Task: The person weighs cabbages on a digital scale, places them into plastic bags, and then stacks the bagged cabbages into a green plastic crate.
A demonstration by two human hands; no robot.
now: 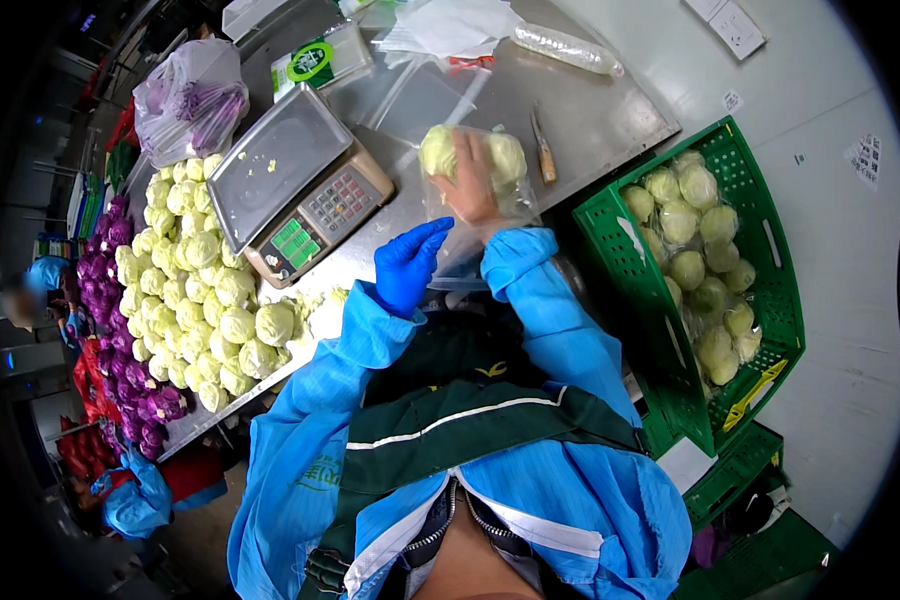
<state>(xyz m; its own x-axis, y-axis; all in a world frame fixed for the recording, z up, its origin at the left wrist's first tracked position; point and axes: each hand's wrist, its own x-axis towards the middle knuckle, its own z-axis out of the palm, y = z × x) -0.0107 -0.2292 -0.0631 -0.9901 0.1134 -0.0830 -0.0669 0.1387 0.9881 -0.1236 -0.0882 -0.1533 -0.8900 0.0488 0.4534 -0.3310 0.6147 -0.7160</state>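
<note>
A clear plastic bag (522, 206) lies on the metal table with pale green cabbages (507, 158) inside, one on each side of my right hand. My bare right hand (470, 185) reaches over the bag's mouth, fingers stretched out between the cabbages; whether it is wholly inside the plastic is hard to see. In a blue glove, my left hand (410, 268) has its fingers pinched together at the bag's near left edge. A knife (543, 145) with a wooden handle rests right of the bag.
Left of me stand a weighing scale (305, 190), a heap of green cabbages (195, 290) and purple cabbages (120, 340) beyond. On the right, a green crate (785, 250) holds several bagged cabbages. A bag roll (568, 50) and white sheets (450, 28) lie at the table's far side.
</note>
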